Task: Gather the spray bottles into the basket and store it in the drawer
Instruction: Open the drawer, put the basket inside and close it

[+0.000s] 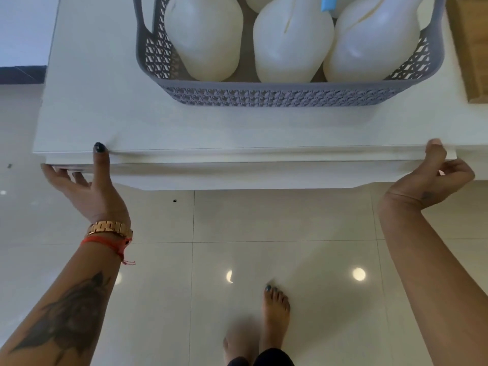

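A grey lattice basket (277, 95) stands on the white cabinet top (105, 88), holding several white spray bottles lying side by side, among them the left bottle (203, 35), middle bottle (290, 46) and right bottle (369, 43). A blue part (327, 2) shows at the top edge. Below the top runs a white moulded drawer front (250, 170). My left hand (92, 186) grips its left end, thumb on the seam above, fingers underneath. My right hand (433, 178) grips its right end the same way, fingers curled under.
A wooden object (472, 48) sits on the top to the right of the basket. Glossy pale floor tiles (264, 220) spread below the cabinet. My bare feet (274, 313) stand close to the unit. A dark strip lies at the far left.
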